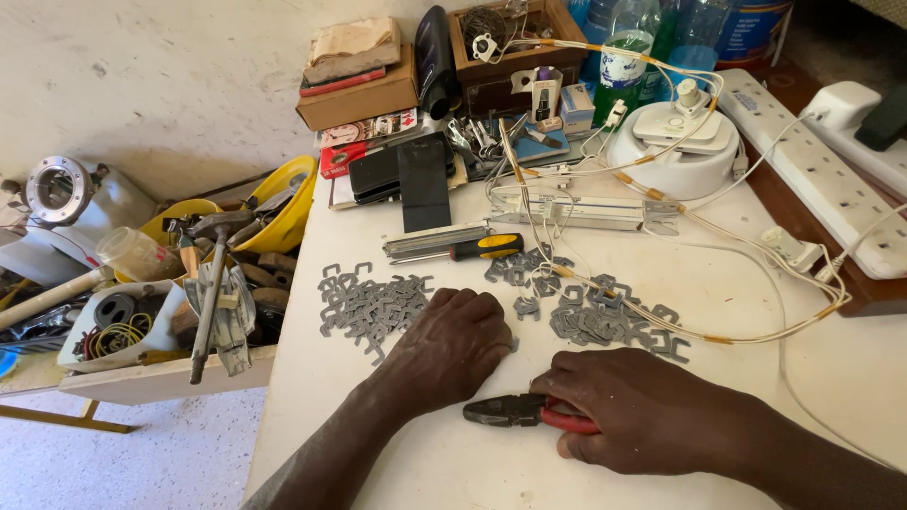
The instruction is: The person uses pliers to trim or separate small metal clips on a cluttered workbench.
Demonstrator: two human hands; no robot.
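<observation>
Right hand (652, 420) wrapped around red-handled pliers (515, 412), flat on white table (444, 472), pliers' nose pointing toward left hand (452, 345). Left hand fisted knuckles-down just beyond pliers; contents can't tell. Grey metal clips (368, 304) heaped beyond the pliers, yellow-handled screwdriver (453, 246) farther back. White wire (718, 335) crosses a second clip heap.

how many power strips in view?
2: a white power strip along the table's right edge, and a second power strip behind it at the frame's right edge, partly cut off.
</observation>
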